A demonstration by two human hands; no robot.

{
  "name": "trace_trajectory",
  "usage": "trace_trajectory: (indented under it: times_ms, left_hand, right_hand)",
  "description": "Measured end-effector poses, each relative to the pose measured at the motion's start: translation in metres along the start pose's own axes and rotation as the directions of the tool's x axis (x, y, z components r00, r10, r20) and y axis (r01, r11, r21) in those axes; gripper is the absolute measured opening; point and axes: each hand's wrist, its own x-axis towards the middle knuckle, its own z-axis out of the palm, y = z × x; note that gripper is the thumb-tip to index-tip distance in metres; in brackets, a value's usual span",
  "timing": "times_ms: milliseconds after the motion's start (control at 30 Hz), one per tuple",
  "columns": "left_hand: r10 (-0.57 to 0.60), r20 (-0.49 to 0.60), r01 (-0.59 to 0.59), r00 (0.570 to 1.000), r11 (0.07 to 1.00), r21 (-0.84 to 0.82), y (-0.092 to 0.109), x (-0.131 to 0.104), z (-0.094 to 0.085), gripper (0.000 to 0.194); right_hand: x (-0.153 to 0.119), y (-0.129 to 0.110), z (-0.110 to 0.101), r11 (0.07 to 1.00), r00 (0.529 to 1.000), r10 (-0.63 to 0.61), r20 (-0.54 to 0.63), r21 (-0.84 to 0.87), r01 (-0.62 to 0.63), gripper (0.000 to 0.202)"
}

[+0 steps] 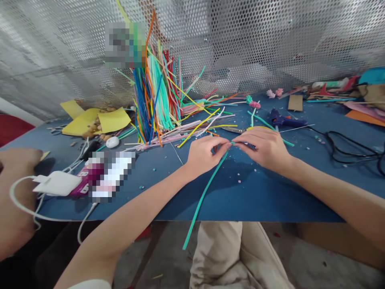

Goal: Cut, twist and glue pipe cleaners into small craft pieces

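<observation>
A teal pipe cleaner hangs from between my fingertips and slants down past the table's front edge. My left hand pinches its upper end with thumb and forefinger. Right beside it, my right hand is closed in a pinch at the same end, fingertips nearly touching the left ones. The small bit between the fingertips is mostly covered. Behind my right hand lie another teal pipe cleaner, a purple glue gun and a fluffy pink and teal piece.
A tall bundle of coloured pipe cleaners stands at the back, with loose ones around it. A phone, white charger and cables lie at left, near another person's arm. A black cord coils at right. Perforated metal closes off the back.
</observation>
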Motion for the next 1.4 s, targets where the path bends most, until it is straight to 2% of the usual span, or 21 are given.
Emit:
trace_trajectory:
  times_ms: [133,300,533,767,933,1100,1200,1400]
  left_hand:
    - [0.024,-0.029,-0.022,0.999,0.998,0.053,0.001,-0.002,0.001,0.028]
    - [0.037,-0.025,-0.036,0.999,0.999,0.037,0.001,-0.002,0.002,0.025]
    - [0.095,-0.050,-0.094,0.994,0.995,0.036,0.006,-0.002,-0.001,0.024]
    - [0.100,-0.029,-0.100,0.995,0.995,0.020,0.008,-0.002,0.000,0.024]
    - [0.064,0.000,-0.064,0.998,0.998,-0.003,0.008,-0.003,0.000,0.028]
    - [-0.044,0.027,0.046,0.999,0.996,-0.078,0.010,-0.002,-0.002,0.036]
    - [-0.102,0.043,0.108,0.994,0.984,-0.139,0.011,0.000,-0.003,0.039]
    - [-0.159,0.099,0.177,0.982,0.960,-0.216,0.011,0.000,0.000,0.041]
  right_hand:
    - [0.000,-0.001,0.000,1.000,1.000,0.003,-0.016,0.021,-0.002,0.010]
    - [0.000,-0.001,0.000,0.999,1.000,-0.015,-0.022,0.036,0.016,0.011]
    - [0.000,-0.004,0.000,0.997,0.998,0.027,-0.064,0.076,-0.022,0.009]
    - [0.000,-0.008,-0.003,0.999,0.997,0.008,-0.072,0.040,-0.006,0.009]
    - [0.000,-0.008,-0.004,1.000,0.997,0.004,-0.074,-0.024,-0.006,0.006]
    - [0.000,0.000,-0.001,0.999,1.000,-0.008,-0.025,0.039,0.009,0.015]
    - [0.000,0.004,-0.001,0.998,0.999,-0.008,-0.032,0.061,0.010,0.020]
    - [0.001,0.002,-0.004,0.998,0.998,-0.053,-0.023,0.024,0.053,0.018]
